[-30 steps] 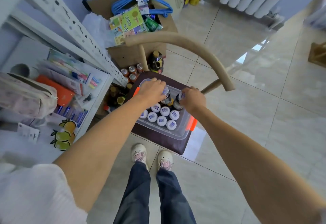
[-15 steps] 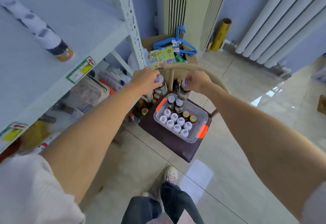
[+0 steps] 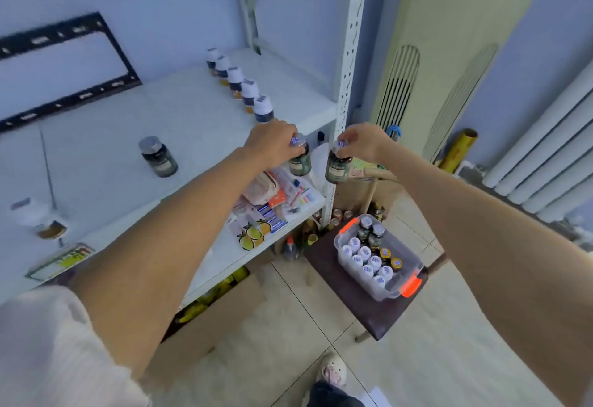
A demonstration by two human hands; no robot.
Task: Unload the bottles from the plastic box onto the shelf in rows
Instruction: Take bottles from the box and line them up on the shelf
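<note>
Stockroom-like room, white metal shelving [image 3: 348,53], wall radiator [image 3: 545,156], tiled floor [image 3: 433,358]

Single head-worn wide-angle camera. It looks forward and steeply down from above both forearms, facing the shelf [image 3: 192,111] at upper left. The box [image 3: 401,281] lies lower right, farther off, on the floor side. Edges bend with lens distortion.

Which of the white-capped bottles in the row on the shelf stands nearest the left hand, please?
The front bottle of the row, just beyond the left hand; the other four stand farther back.
</note>
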